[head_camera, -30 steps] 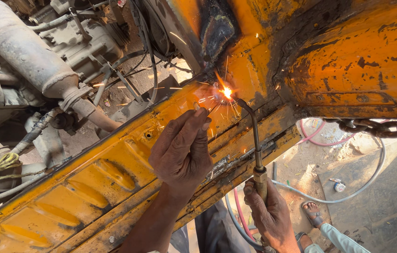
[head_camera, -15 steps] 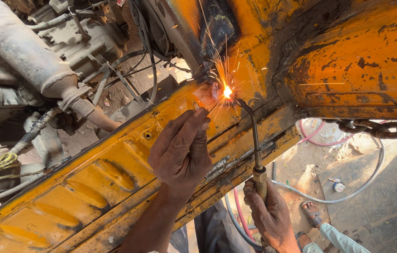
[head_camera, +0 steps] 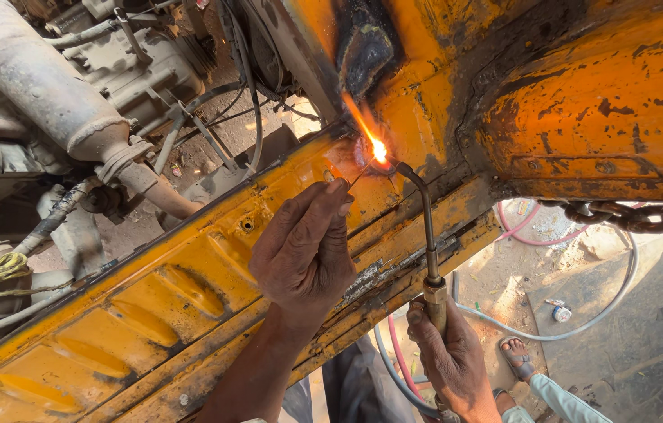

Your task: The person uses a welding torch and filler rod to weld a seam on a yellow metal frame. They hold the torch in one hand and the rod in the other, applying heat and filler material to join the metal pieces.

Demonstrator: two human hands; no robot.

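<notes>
Holding the torch (head_camera: pixel 430 235) by its brass neck, your right hand (head_camera: pixel 450 362) is clenched round it; tip at the yellow frame rail (head_camera: pixel 175 298) seam. Left hand (head_camera: pixel 304 252) pinches a thin filler rod (head_camera: pixel 359 172) toward the flame (head_camera: pixel 377 147). Change noted: sparks gone, flame now a steady tongue, so the metal looks heated rather than spattering. Hoses (head_camera: pixel 598 313), chain (head_camera: pixel 621 215) nearby.

Bright daylight, sharp focus throughout; the torch flame (head_camera: pixel 377 147) glares white-orange, with soft shadows under the yellow frame (head_camera: pixel 190 274).
</notes>
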